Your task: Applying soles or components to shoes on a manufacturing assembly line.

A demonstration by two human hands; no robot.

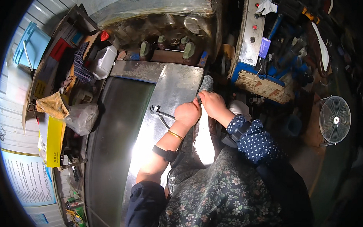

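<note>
A dark brown shoe with a white underside [204, 141] lies bottom up across my lap, its length running away from me. Beyond my hands a grey, rough-looking end piece [207, 83] sticks out; whether it belongs to the shoe is unclear. My left hand [188, 114] is a closed fist at the left edge of the shoe's far end. My right hand [213, 103] is closed over that same end, its fingers meeting the left hand. A small dark thing shows between them, too hidden to name. By my left wrist, a thin black curved object [161, 113] rests on the metal plate.
A shiny metal plate [180, 79] lies beside a dark green belt [114, 128] on my left. Several green-topped blocks [190, 51] stand at the back. On the right are a control panel [246, 35], another white-bottomed shoe [321, 48] and a round fan [335, 120]. Cluttered shelves [68, 73] line the left.
</note>
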